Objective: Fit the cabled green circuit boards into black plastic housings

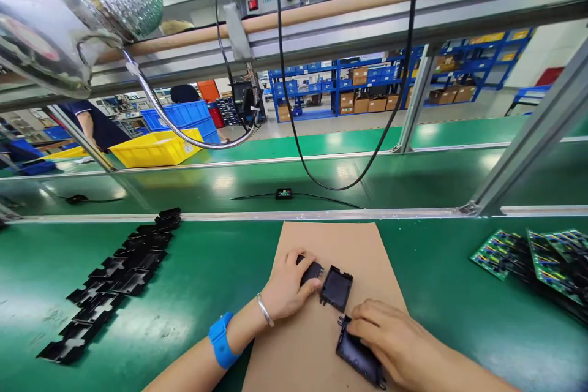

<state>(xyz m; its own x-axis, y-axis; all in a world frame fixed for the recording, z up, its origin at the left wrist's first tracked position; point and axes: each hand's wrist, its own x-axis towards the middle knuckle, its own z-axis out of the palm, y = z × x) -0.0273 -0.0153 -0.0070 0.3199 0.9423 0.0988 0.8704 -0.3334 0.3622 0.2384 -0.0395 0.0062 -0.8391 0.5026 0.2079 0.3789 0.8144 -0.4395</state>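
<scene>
Left grip (288, 286) was closed around a small black case (312, 272), and the right grip (390, 338) had its fingers wrapped onto the far end of a longer black case (359, 358), closer to the person. An open black shell (337, 289) lay between them, all over a cardboard sheet (294, 349) on the green counter (206, 269). Black parts (131, 260) sat way off left, circuit boards (549, 257) piled up right.
</scene>
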